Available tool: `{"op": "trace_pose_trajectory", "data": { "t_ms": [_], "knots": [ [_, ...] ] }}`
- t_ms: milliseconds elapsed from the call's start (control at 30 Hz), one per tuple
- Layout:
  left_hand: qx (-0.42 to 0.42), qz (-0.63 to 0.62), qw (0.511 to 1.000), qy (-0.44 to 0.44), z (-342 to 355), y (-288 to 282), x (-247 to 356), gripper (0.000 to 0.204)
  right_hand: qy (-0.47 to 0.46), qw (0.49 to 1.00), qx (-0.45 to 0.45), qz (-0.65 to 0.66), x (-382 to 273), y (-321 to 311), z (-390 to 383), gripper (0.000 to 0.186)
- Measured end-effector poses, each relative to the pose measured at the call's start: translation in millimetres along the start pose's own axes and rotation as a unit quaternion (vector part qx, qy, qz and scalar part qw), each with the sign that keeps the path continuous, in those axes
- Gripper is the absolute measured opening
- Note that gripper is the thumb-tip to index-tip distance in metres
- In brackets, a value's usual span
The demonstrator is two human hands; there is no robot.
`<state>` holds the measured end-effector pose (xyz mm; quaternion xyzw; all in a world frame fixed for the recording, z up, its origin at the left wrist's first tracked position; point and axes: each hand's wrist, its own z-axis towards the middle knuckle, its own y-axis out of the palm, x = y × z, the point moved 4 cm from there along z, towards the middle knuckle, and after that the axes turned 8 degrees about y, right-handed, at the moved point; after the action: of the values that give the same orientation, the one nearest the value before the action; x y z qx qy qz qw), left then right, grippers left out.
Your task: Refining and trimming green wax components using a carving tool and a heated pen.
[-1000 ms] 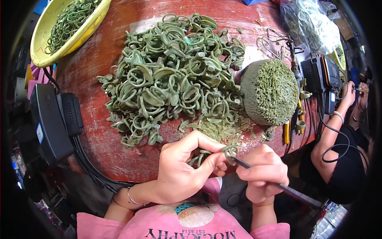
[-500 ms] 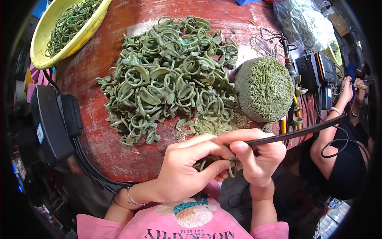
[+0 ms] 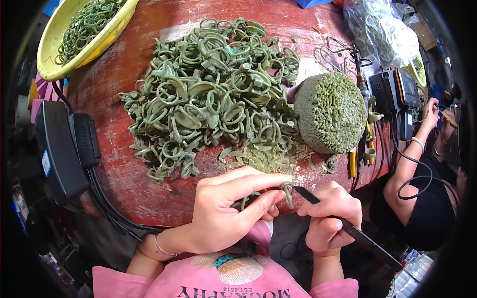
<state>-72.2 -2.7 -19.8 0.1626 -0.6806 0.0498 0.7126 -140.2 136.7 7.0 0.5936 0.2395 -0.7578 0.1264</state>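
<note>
Between the thumb and fingers of my left hand (image 3: 218, 211) is a green ring (image 3: 288, 197), its loop hanging at the fingertips. More green rings show partly under those fingers. My right hand (image 3: 332, 214) is closed around a long, dark, flat blade (image 3: 365, 241). The blade's tip lies against or very close to the ring; I cannot tell if it touches. The rest of it slants down to the right past my palm. Beyond my hands lies a big heap of green rings (image 3: 198, 107), with thin pale green trimmings (image 3: 256, 158) at its near edge.
A round, rough-topped green block (image 3: 333, 111) stands right of the heap on the red table (image 3: 119, 176). A yellow basket (image 3: 89, 62) of rings sits far left. Black devices with cables (image 3: 62, 149) flank the table. A plastic bag (image 3: 382, 32) and another person's arm (image 3: 410, 159) are at the right.
My right hand has turned and drawn slightly away from my left. The blade has swung from pointing up-right to slanting down-right, its tip now at the ring. My left hand keeps its grip.
</note>
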Motion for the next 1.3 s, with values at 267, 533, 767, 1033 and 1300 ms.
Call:
{"op": "trace_pose_trajectory", "data": {
  "t_ms": [267, 533, 767, 1033, 1300],
  "knots": [
    [-0.021, 0.119, 0.991, 0.064, -0.2, 2.7, 2.6, 0.027, -0.104, 0.985, -0.102, -0.087, -0.6, 1.4, 2.7, 0.021],
    [-0.027, 0.141, 0.988, 0.051, -1.1, 2.2, 2.1, 0.027, -0.145, 0.977, -0.119, -0.105, 0.9, 1.8, 1.9, 0.026],
    [-0.021, 0.099, 0.994, 0.028, 0.7, 2.7, 2.3, 0.025, -0.184, 0.967, -0.179, 0.001, -1.9, 2.0, 4.9, 0.027],
    [0.0, 0.038, 0.999, 0.008, 3.2, 0.9, 1.1, 0.021, -0.021, 0.999, -0.015, 0.04, 10.3, -13.1, -1.5, 0.04],
    [0.042, 0.052, 0.998, 0.013, -0.8, -1.1, -0.5, 0.021, -0.054, 0.997, -0.005, -0.05, 5.6, -6.5, -12.0, 0.02]
  ]
}}
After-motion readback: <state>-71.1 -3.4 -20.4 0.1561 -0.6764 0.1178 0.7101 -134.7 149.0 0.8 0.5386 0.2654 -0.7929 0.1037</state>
